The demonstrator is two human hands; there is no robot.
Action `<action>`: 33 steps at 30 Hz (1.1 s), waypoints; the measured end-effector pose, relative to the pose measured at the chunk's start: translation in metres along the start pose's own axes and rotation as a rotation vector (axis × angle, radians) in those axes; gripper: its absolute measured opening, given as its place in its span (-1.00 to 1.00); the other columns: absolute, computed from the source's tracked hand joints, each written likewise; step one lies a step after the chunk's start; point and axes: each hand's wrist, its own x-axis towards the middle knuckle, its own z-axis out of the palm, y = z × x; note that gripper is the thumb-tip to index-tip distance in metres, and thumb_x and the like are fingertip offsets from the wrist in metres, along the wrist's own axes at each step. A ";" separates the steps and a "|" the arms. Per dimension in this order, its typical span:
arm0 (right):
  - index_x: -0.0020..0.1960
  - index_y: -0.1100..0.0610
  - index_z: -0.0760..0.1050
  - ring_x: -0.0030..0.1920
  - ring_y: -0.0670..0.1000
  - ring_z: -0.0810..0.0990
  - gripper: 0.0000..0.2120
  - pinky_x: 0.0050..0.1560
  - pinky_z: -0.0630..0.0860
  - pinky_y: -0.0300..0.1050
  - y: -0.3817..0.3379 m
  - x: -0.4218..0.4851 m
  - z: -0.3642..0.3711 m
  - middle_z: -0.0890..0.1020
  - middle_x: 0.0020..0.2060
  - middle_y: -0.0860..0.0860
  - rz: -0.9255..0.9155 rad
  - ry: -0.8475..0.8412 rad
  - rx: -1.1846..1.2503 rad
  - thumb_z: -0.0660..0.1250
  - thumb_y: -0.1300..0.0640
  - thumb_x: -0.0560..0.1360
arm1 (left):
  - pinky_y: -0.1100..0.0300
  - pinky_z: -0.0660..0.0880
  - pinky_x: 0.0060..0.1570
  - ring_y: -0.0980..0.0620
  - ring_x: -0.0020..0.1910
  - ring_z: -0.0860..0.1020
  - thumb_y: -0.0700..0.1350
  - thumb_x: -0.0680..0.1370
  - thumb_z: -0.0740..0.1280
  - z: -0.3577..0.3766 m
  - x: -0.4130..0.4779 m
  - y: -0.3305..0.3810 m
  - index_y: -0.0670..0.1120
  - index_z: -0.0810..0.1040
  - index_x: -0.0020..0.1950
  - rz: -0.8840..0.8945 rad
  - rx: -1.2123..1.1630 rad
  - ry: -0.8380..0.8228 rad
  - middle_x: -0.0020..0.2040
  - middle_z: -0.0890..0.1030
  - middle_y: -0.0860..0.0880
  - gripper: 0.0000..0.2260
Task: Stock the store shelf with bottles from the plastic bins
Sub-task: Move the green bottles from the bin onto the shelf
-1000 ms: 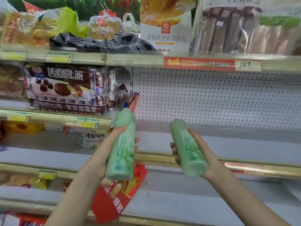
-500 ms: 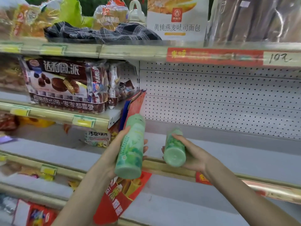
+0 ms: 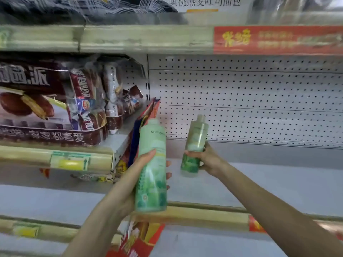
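1. Head view: a white perforated back panel (image 3: 241, 101) fills the right half of the bay, behind everything else.
2. Below the panel, a grey shelf (image 3: 269, 184) runs across the picture, with a yellowish rail along its front edge.
3. Overhead, the edge of an upper shelf (image 3: 130, 38) crosses the top and carries a red price strip (image 3: 274, 39) on its right part. The print is blurred.
4. On a higher shelf to the left lies a large brown snack pack (image 3: 37, 101) printed with chocolate pies, with smaller packets of the same kind just beside it.
5. A red and blue paper bag (image 3: 148, 112) stands on edge between the snack packs and the back panel, behind the nearer bottle.
6. The left bottle (image 3: 151, 175), pale green with a leafy label, is upright and cap up. It is in the air in front of the shelf, its base level with the front rail.
7. The right bottle (image 3: 194, 145), of the same kind, is further in over the grey shelf, nearly upright. Blur hides whether its base touches the board.
8. The left hand (image 3: 128, 184) grips the left bottle, thumb on the front and fingertips showing past its right side.
9. The right hand (image 3: 209, 160) grips the right bottle around its lower half.
10. A yellow price tag (image 3: 70, 163) sits on the rail under the snack packs.
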 end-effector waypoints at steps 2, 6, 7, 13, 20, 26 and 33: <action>0.16 0.08 0.32 -0.06 0.00 0.57 -0.48 -0.23 0.51 -0.08 -0.003 0.020 0.010 0.56 -0.05 -0.03 -0.064 0.037 -0.050 0.50 0.33 0.35 | 0.04 0.57 -0.34 -0.09 -0.31 0.66 0.06 0.20 0.51 -0.002 0.013 0.013 -0.14 0.47 0.21 0.015 0.078 0.056 -0.27 0.68 -0.12 -0.36; 0.19 0.17 0.29 -0.01 0.03 0.53 -0.43 -0.08 0.57 -0.06 0.000 0.065 0.033 0.53 -0.03 0.03 -0.197 0.055 -0.199 0.52 0.35 0.31 | 0.18 0.57 -0.34 0.00 -0.27 0.67 0.13 0.10 0.57 -0.012 0.018 0.021 -0.02 0.54 0.11 0.155 0.251 0.054 -0.26 0.69 -0.05 -0.37; 0.19 0.19 0.29 0.01 0.04 0.52 -0.42 0.00 0.57 0.01 0.002 0.076 0.038 0.53 0.00 0.07 -0.218 0.060 -0.238 0.53 0.34 0.30 | 0.18 0.57 -0.28 -0.02 -0.19 0.67 0.10 0.20 0.51 -0.014 0.013 0.018 0.04 0.56 0.11 0.195 0.276 0.017 -0.18 0.69 -0.05 -0.50; 0.10 0.06 0.39 -0.05 0.08 0.63 -0.32 -0.04 0.60 0.13 0.031 0.156 0.044 0.63 -0.05 0.03 -0.247 0.115 -0.416 0.64 0.01 0.10 | 0.20 0.54 -0.31 -0.03 -0.23 0.65 0.14 0.15 0.47 -0.028 0.004 0.023 0.05 0.66 -0.04 0.262 0.250 0.001 -0.20 0.66 -0.07 -0.59; 0.07 0.07 0.46 -0.11 0.06 0.67 -0.26 -0.16 0.64 0.10 0.057 0.208 0.036 0.67 -0.12 0.01 -0.202 0.164 -0.442 0.62 -0.12 -0.02 | 0.22 0.54 -0.33 0.00 -0.23 0.65 0.04 0.25 0.53 -0.033 0.002 0.024 -0.05 0.66 -0.02 0.266 0.224 0.026 -0.15 0.68 -0.12 -0.64; 0.27 0.22 0.31 0.13 0.15 0.54 -0.37 0.17 0.49 0.11 0.022 0.137 0.060 0.54 0.14 0.15 -0.127 0.217 -0.503 0.54 0.18 0.31 | 0.18 0.57 -0.35 -0.02 -0.28 0.65 0.11 0.29 0.31 -0.026 -0.003 0.016 -0.11 0.59 0.07 0.212 0.195 0.072 -0.10 0.67 -0.20 -0.56; 0.49 0.15 0.11 0.39 0.11 0.30 -0.39 0.27 0.29 -0.08 0.017 0.034 0.059 0.20 0.44 0.12 -0.105 0.196 -0.421 0.29 0.05 0.55 | 0.17 0.57 -0.30 -0.01 -0.28 0.62 0.08 0.29 0.42 -0.007 -0.014 0.008 -0.11 0.54 0.13 0.211 0.118 0.077 -0.23 0.63 -0.10 -0.53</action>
